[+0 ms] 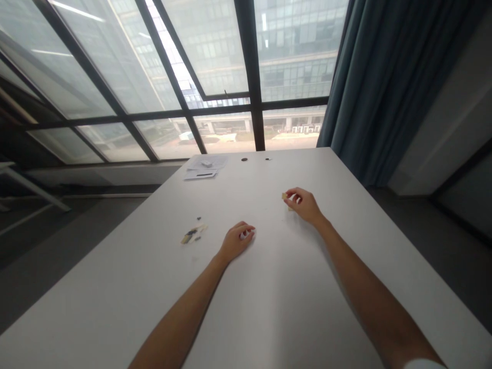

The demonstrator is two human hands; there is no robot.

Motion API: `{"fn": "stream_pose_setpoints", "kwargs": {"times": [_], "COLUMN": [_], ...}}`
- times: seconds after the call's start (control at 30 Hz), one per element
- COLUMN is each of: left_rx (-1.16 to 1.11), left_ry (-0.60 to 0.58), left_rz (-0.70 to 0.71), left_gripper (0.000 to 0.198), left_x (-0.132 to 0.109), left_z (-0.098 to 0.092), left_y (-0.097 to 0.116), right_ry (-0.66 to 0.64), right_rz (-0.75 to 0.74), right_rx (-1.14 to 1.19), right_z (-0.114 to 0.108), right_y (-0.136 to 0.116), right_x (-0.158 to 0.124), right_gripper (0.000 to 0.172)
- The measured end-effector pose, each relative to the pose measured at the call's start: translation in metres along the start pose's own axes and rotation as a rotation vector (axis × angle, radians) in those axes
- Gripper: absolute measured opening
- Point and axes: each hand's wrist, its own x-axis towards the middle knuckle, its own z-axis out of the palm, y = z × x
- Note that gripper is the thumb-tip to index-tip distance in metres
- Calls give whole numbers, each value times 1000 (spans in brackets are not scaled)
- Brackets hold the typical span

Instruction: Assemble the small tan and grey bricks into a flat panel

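My right hand (pixel 303 203) is raised a little over the table and pinches a small pale-yellow block (pixel 284 196) between thumb and fingertips. Just under those fingers another pale-yellow piece (pixel 290 208) shows in part; the hand hides the rest. My left hand (pixel 237 241) rests on the white tabletop (pixel 246 292), its fingers loosely curved, a gap between thumb and fingers, and nothing visible in it. To its left lies a loose group of small yellow, cream and dark pieces (pixel 191 234), too small to name. One dark piece (pixel 199 219) sits apart behind them.
Papers (pixel 205 166) lie at the table's far left corner, with a small white object on top. Near the far edge are a round dark spot (pixel 244 159) and a small dark item (pixel 268 159). Windows stand beyond the table, and a blue curtain (pixel 369 102) hangs at the right.
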Motion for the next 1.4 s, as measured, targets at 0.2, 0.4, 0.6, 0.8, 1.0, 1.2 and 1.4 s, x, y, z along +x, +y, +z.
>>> {"fn": "stream_pose_setpoints", "kwargs": {"times": [0.2, 0.4, 0.6, 0.8, 1.0, 1.2, 1.4], "left_rx": [10, 4, -3, -13, -18, -11, 1], "left_ry": [-4, -10, -5, -7, 5, 11, 8], "left_rz": [-7, -10, -4, 6, 2, -3, -5], "left_gripper": [20, 20, 20, 20, 21, 20, 22], "left_x": [1, 0, 0, 1, 1, 1, 1], "left_z": [-1, -1, -2, -2, -3, -2, -2], "left_y": [-1, -3, -4, -6, -3, -4, -5], "right_ry": [206, 197, 79, -49, -118, -139, -157], "right_rz": [94, 150, 251, 396, 442, 463, 458], "right_rx": [-86, -240, -392, -466, -529, -571, -567], "right_z": [-51, -67, -65, -61, -56, -54, -55], "right_y": [42, 92, 118, 121, 115, 107, 108], "right_x": [13, 4, -6, -15, -16, -15, -15], "right_gripper": [37, 34, 25, 26, 24, 24, 27]}}
